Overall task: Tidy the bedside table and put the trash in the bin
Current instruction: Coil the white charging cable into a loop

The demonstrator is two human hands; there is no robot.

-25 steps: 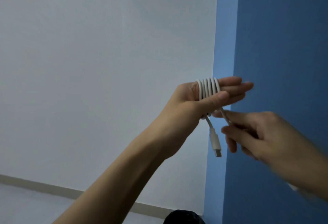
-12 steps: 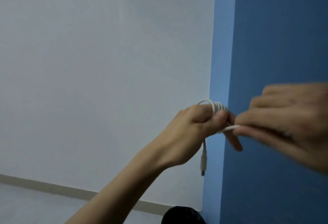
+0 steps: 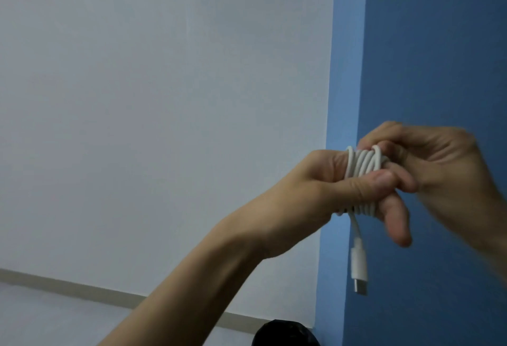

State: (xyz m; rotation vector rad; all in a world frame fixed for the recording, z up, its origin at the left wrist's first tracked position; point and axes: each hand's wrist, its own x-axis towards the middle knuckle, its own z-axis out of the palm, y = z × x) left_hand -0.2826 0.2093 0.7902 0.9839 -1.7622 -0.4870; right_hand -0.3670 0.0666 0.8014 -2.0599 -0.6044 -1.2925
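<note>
Against a white wall [image 3: 164, 99], the left hand [image 3: 315, 181] holds a white cable [image 3: 362, 162] coiled round its fingers, thumb pressed on the turns. The cable's connector [image 3: 358, 263] hangs free below. The blurred right hand [image 3: 444, 164], fingers curled, pinches the coil's end before a blue wall [image 3: 439, 44].
</note>
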